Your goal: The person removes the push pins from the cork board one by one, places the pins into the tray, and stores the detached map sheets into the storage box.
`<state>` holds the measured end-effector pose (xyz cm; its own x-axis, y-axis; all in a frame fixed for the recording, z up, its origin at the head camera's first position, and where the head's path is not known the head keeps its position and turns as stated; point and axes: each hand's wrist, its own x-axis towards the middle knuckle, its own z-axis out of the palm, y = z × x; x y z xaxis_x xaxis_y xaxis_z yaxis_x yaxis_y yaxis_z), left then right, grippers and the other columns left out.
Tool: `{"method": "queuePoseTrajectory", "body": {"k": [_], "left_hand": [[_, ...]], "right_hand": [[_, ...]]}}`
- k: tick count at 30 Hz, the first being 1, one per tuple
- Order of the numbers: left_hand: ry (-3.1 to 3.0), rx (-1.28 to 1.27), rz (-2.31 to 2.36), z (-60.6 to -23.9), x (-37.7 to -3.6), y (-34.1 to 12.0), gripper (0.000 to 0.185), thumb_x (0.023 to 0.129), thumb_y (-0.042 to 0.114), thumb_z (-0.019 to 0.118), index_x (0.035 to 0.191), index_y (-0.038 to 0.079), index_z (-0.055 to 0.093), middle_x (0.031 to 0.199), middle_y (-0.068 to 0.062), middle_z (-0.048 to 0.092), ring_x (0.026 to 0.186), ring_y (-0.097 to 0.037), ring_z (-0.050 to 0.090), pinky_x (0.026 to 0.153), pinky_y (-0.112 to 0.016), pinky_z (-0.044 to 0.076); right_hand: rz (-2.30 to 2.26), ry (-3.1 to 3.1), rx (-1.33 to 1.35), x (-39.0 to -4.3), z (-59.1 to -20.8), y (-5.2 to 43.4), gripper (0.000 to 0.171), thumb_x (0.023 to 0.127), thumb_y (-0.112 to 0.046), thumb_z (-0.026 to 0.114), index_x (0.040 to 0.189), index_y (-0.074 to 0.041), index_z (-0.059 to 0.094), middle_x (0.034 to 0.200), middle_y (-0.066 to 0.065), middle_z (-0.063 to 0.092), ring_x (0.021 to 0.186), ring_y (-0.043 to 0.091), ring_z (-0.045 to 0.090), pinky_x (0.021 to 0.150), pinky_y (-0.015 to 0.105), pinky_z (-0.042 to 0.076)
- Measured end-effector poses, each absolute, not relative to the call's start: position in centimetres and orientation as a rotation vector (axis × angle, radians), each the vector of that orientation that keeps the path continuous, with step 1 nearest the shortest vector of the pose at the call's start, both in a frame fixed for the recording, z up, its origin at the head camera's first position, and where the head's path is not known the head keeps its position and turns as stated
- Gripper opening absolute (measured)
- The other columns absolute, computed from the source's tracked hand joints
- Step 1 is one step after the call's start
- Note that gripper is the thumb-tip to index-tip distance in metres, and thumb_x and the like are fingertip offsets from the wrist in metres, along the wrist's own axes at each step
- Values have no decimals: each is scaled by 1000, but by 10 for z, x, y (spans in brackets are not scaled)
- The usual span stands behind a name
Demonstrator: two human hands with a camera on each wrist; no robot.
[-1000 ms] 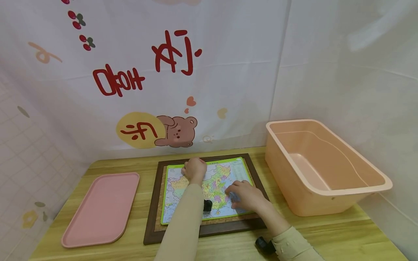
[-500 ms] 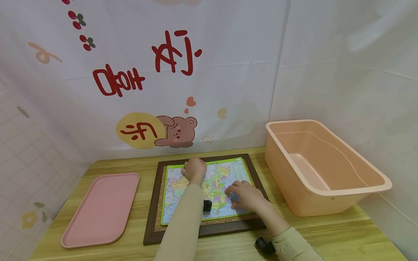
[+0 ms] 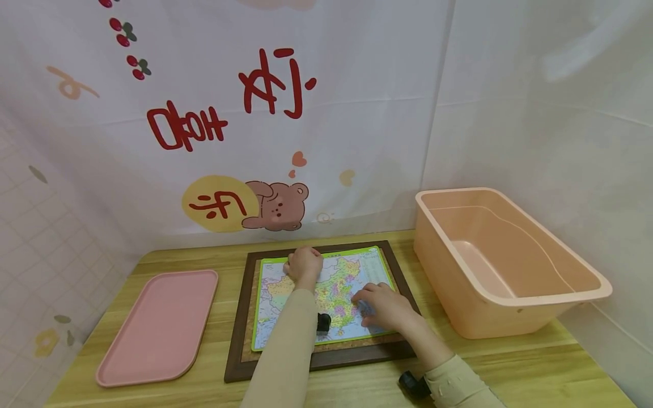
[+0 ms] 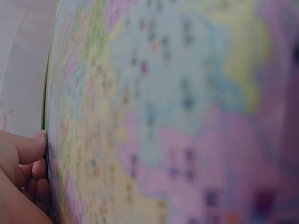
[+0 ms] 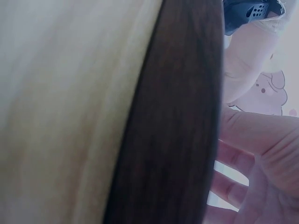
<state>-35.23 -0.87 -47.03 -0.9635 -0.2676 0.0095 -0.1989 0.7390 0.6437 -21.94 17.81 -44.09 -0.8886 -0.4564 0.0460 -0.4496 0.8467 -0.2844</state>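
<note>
A colourful map [image 3: 336, 292] with a bright green border lies a little askew over a cork board [image 3: 247, 334] in a dark brown frame [image 3: 238, 340]. My left hand [image 3: 305, 265] is at the map's far edge, its fingers curled. In the left wrist view its thumb [image 4: 33, 145] meets that edge, with the other fingers folded below. My right hand [image 3: 384, 306] rests on the right part of the map, fingers loosely bent and spread. Its fingertips lie on the blue sea area. The right wrist view shows the frame [image 5: 173, 116] partly hiding these fingers.
A pink tray [image 3: 158, 326] lies to the left on the wooden table [image 3: 357, 388]. On the right stands a deep peach-coloured tub [image 3: 484, 317]. A printed white cloth [image 3: 357, 124] hangs behind the table. Each wrist wears a small black camera [image 3: 414, 385].
</note>
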Motion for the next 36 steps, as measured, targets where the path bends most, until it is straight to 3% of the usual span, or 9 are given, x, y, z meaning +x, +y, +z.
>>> {"method": "queuePoseTrajectory", "body": {"k": [30, 36], "left_hand": [[-2926, 362, -912, -467, -349, -10, 26, 99, 25, 59, 74, 17, 64, 104, -9, 59, 103, -34, 46, 89, -53, 33], [-2881, 341, -1079, -462, -345, -13, 28, 98, 25, 58, 73, 14, 63, 96, -7, 60, 101, -33, 47, 89, -52, 31]], "right_hand": [[-464, 2993, -740, -219, -442, 177, 44, 76, -21, 87, 117, -19, 70, 118, 2, 63, 102, 30, 56, 70, 45, 53], [-456, 2993, -744, -220, -443, 179, 44, 76, -21, 87, 117, -19, 71, 118, 2, 63, 102, 29, 56, 72, 45, 53]]}}
